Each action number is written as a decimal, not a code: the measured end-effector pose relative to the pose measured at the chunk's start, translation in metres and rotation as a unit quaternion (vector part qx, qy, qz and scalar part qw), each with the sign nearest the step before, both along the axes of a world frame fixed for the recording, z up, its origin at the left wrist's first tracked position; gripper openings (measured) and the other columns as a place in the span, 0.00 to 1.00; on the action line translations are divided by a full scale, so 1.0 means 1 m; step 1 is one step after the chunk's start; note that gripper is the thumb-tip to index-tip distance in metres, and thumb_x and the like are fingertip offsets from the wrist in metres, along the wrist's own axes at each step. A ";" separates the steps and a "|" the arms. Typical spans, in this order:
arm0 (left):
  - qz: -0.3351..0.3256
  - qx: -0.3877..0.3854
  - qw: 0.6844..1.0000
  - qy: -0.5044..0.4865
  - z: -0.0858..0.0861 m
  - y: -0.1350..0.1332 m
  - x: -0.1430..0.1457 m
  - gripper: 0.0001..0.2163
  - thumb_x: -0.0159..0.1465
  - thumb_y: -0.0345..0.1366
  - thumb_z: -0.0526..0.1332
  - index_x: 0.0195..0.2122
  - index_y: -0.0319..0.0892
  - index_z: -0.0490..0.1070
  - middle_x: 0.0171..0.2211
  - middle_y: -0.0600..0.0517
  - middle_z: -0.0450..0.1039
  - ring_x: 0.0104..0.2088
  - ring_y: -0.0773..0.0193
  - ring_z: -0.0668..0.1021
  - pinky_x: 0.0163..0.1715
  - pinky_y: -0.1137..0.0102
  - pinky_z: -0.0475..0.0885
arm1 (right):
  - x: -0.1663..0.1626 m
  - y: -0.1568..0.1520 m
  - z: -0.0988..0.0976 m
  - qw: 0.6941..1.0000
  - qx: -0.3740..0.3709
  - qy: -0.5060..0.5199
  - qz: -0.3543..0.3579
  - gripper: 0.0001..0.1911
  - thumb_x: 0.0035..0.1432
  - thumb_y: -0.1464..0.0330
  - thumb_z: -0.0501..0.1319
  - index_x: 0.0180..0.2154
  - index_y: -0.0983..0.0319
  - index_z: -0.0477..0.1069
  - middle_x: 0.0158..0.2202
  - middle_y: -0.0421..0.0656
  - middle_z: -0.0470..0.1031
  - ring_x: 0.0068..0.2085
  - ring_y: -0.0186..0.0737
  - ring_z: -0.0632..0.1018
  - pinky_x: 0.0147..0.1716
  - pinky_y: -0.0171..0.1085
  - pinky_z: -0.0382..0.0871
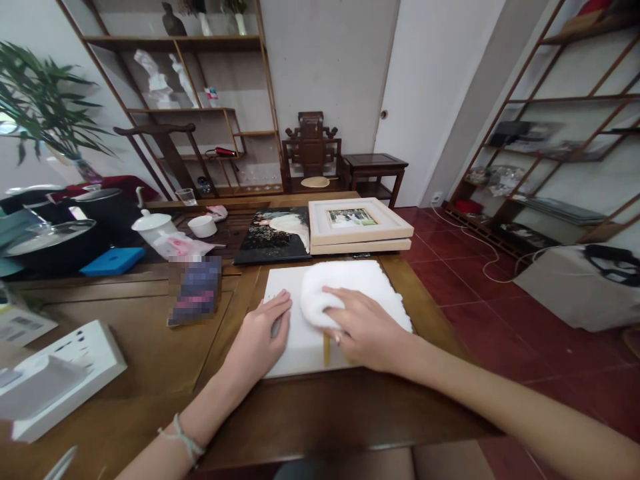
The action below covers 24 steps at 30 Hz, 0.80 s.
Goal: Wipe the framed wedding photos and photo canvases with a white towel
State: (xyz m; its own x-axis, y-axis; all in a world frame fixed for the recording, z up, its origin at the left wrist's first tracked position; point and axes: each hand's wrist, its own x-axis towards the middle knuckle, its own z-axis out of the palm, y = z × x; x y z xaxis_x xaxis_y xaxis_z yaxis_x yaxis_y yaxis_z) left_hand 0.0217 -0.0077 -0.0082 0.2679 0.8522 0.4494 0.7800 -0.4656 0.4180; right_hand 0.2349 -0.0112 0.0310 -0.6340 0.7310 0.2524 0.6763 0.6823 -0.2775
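A white flat-topped block (287,357) lies near the front edge of the wooden table, with a small yellow strip (327,348) on its near part. My left hand (267,333) rests on the block's left side, its fingers stretched out and holding nothing. Bunched white cloth, towel-like (320,287), sits on top of the block, and the fingers of my right hand (363,327) are closed on its near side. More white fluffy material (373,277) spreads to the right; I cannot tell whether it is the same cloth. My right palm and thumb are partly hidden.
Behind the block lie a dark photo panel (270,233) and stacked pale frames (360,223). To the left are a pouch (197,290), a blue box (113,261), a white teapot (155,227), a black pot (50,247) and a white tray (65,380).
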 end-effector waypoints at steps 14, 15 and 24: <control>0.007 -0.040 0.999 0.018 0.012 -0.004 0.002 0.12 0.62 0.31 0.52 0.37 0.40 0.76 0.39 0.46 0.78 0.38 0.56 0.79 0.43 0.61 0.73 | -0.054 0.048 0.014 0.998 0.001 -0.034 0.053 0.13 0.60 0.70 0.51 0.40 0.63 0.73 0.42 0.48 0.74 0.43 0.46 0.72 0.41 0.39 0.62; 0.004 -0.038 0.999 0.015 0.010 -0.004 0.002 0.12 0.62 0.31 0.52 0.38 0.41 0.76 0.40 0.46 0.78 0.39 0.56 0.79 0.44 0.61 0.72 | -0.050 0.047 0.014 0.998 0.006 -0.035 0.046 0.13 0.60 0.69 0.51 0.40 0.63 0.73 0.41 0.48 0.75 0.43 0.46 0.72 0.40 0.40 0.62; 0.007 -0.016 1.000 0.003 0.003 0.000 0.001 0.14 0.61 0.33 0.53 0.44 0.41 0.75 0.50 0.46 0.73 0.52 0.54 0.74 0.54 0.58 0.67 | -0.051 0.065 0.011 0.999 0.012 -0.041 -0.024 0.16 0.63 0.65 0.48 0.41 0.61 0.72 0.42 0.48 0.75 0.41 0.47 0.74 0.38 0.39 0.62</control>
